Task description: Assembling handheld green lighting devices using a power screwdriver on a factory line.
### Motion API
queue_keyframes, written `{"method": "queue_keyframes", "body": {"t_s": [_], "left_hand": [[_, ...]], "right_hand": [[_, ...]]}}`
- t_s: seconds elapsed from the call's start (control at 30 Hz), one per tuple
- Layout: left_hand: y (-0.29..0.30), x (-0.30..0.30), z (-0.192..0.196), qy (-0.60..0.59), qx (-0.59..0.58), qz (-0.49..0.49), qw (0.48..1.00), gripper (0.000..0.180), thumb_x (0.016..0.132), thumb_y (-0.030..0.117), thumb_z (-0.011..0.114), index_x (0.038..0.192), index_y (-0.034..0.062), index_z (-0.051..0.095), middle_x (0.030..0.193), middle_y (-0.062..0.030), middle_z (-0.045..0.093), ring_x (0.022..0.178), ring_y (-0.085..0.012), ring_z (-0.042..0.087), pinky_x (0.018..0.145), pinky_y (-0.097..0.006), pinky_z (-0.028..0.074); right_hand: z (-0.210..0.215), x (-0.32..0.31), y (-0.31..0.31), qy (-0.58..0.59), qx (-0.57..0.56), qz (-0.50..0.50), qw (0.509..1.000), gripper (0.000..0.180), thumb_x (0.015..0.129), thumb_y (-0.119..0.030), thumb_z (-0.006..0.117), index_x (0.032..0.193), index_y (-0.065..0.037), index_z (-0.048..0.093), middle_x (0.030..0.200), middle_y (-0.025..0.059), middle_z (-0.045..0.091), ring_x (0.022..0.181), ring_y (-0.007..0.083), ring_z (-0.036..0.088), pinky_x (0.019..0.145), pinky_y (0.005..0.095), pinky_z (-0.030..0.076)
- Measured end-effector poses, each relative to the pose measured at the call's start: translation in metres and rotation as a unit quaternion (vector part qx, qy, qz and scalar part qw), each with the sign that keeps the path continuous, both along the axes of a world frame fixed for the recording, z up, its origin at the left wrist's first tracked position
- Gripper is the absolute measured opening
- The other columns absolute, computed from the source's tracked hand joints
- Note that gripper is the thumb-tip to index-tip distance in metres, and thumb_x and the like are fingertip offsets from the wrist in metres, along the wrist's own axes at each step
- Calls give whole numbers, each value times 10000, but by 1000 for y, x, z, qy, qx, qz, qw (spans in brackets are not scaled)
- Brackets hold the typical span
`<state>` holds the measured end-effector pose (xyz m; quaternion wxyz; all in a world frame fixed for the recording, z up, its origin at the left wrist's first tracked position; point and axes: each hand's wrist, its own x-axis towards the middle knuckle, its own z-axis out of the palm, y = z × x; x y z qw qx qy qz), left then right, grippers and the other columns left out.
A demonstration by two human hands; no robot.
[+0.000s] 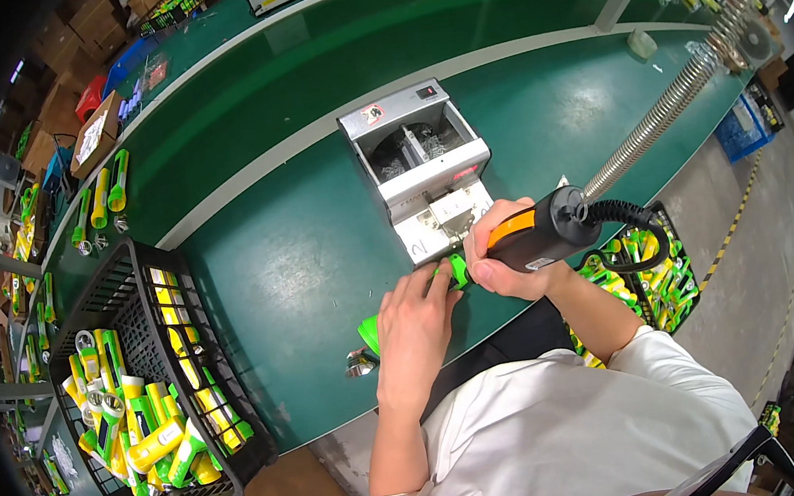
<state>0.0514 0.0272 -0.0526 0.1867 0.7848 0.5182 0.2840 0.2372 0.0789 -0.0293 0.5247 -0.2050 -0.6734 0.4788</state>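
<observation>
Across our green bench (270, 253), the black crate (134, 302) at our left holds many yellow-and-green torches (156, 447), though we cannot tell which are finished. Before the grey screw feeder (438, 177), our right hand (506, 260) grips a black powered screwdriver (552, 232) at one end of the green torch (369, 333), which our left hand (416, 312) clasps over the bench; we judge this piece partway through fastening, its screws hidden from us.
</observation>
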Motion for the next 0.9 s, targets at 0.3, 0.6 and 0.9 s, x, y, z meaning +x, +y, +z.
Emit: {"method": "queue_keyframes", "body": {"t_s": [0.3, 0.6, 0.9], "left_hand": [[3, 16, 0, 30, 23, -59, 998, 385, 870, 176, 759, 1218, 32, 682, 1155, -115, 694, 993, -296, 684, 831, -424, 547], [-8, -18, 15, 51, 80, -33, 995, 468, 763, 241, 837, 1165, 44, 702, 1147, -96, 702, 1034, -284, 672, 861, -416, 532], [-11, -52, 8, 37, 2, -4, 999, 415, 771, 194, 835, 1134, 41, 703, 1107, -83, 702, 982, -283, 655, 861, -413, 521]], "right_hand": [[52, 6, 14, 164, 74, -64, 982, 240, 961, -136, 612, 1123, -50, 458, 649, 29, 517, 509, 141, 512, 527, 323, 503], [43, -3, 24, 108, 68, -87, 988, 274, 957, -107, 650, 1126, -46, 444, 645, 31, 514, 508, 140, 511, 504, 325, 496], [97, -44, 65, -36, -183, -51, 981, 155, 798, -43, 728, 933, -13, 660, 703, 14, 633, 532, 88, 565, 500, 289, 467]]}}
